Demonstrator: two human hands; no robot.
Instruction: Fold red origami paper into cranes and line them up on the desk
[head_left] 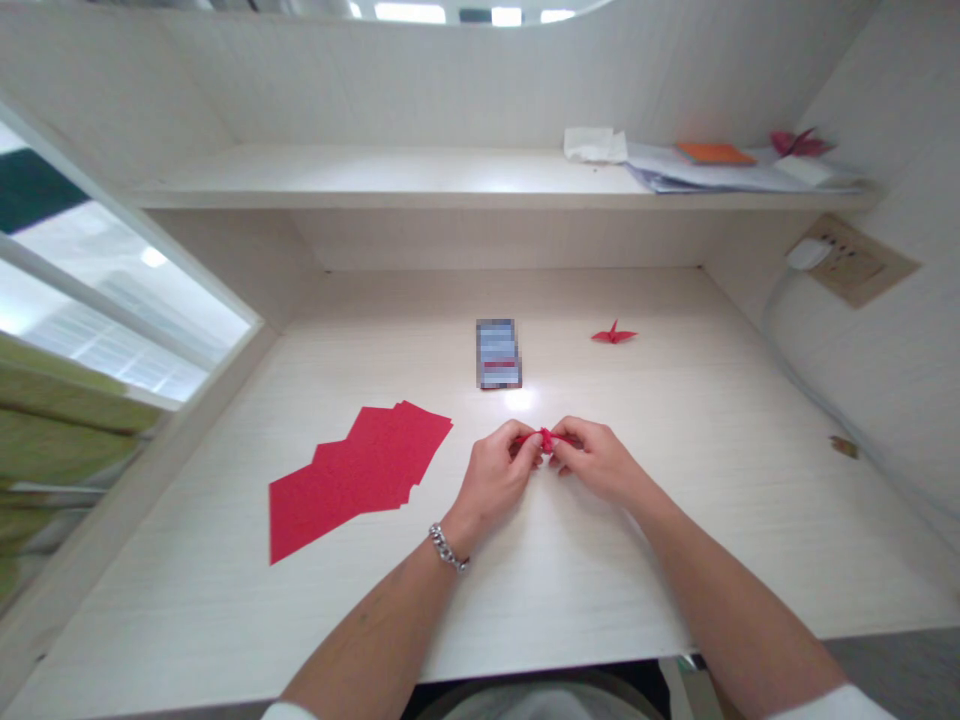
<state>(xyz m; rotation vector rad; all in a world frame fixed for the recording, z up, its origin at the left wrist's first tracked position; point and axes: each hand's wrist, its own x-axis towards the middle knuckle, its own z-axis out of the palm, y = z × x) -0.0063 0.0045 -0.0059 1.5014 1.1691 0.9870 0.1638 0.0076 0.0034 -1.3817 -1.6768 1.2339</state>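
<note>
Both hands meet over the middle of the pale desk [675, 520], pinching a small piece of folded red paper [546, 438] between them. My left hand [496, 470], with a metal bracelet on its wrist, grips the paper's left side with closed fingers. My right hand [596, 462] pinches its right side. Most of the folded paper is hidden by the fingers.
Several flat red paper sheets [352, 475] lie fanned to the left. A phone [498, 353] lies beyond the hands, a finished red paper crane [613, 335] to its right. The shelf [375, 180] above holds papers, an orange pad [714, 153] and another red crane [801, 143]. A wall socket [851, 262] is on the right.
</note>
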